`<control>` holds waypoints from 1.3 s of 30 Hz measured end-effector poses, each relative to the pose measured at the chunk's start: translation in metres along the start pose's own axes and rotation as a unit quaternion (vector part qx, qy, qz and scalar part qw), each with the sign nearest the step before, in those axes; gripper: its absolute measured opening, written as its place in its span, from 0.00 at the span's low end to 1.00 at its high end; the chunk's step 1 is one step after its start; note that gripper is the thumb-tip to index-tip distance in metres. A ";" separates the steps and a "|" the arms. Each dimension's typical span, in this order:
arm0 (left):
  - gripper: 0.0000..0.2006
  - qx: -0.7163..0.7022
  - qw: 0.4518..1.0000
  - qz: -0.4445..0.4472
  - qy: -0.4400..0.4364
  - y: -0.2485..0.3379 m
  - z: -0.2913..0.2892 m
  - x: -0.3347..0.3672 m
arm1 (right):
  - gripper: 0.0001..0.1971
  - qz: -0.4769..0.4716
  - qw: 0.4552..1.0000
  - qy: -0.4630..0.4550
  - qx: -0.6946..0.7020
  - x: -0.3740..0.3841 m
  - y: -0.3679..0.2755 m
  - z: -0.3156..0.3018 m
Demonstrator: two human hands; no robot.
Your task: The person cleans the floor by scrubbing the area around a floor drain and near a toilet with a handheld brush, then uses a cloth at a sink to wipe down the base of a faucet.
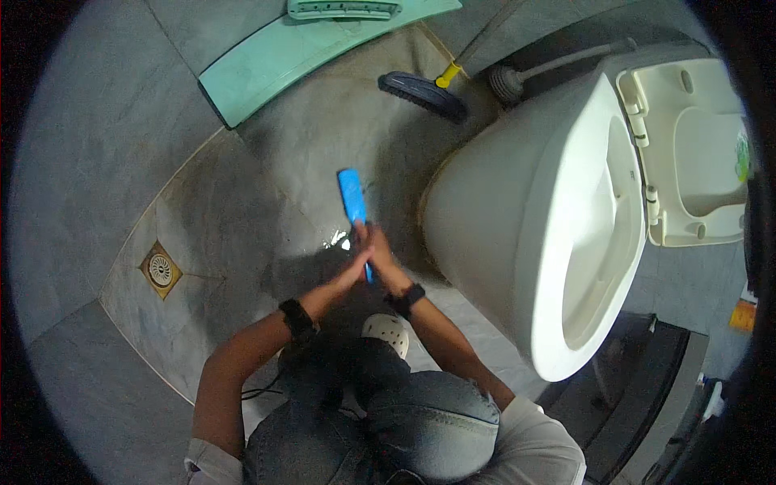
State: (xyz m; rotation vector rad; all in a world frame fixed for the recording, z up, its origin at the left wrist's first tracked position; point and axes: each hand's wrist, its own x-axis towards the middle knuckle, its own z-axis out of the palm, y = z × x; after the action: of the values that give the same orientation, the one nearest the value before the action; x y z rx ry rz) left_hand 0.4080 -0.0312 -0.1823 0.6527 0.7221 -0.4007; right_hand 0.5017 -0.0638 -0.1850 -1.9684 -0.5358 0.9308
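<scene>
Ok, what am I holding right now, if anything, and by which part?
A blue tool, between the left grip and right grip, around its middle; the broad end juts out ahead, the narrow end behind.

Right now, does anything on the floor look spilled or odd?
Possibly. The floor drain has a yellow-brown, stained-looking border, unlike the gray floor around it. Bright glints beside the left hand could be wetness or only reflected light.

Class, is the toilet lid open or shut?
Open: the lid is swung back on its hinges, leaving the bowl uncovered.
</scene>
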 end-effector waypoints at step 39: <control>0.13 -0.085 0.958 0.272 -0.026 0.069 -0.010 -0.003 | 0.20 -0.004 0.990 0.054 -0.128 0.129 -0.024 0.007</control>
State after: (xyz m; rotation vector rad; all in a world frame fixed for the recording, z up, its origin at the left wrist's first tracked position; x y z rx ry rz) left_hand 0.4390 0.0264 -0.1578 0.6450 0.4920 0.1495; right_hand 0.5773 0.0382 -0.2192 -2.2296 -0.6251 0.7761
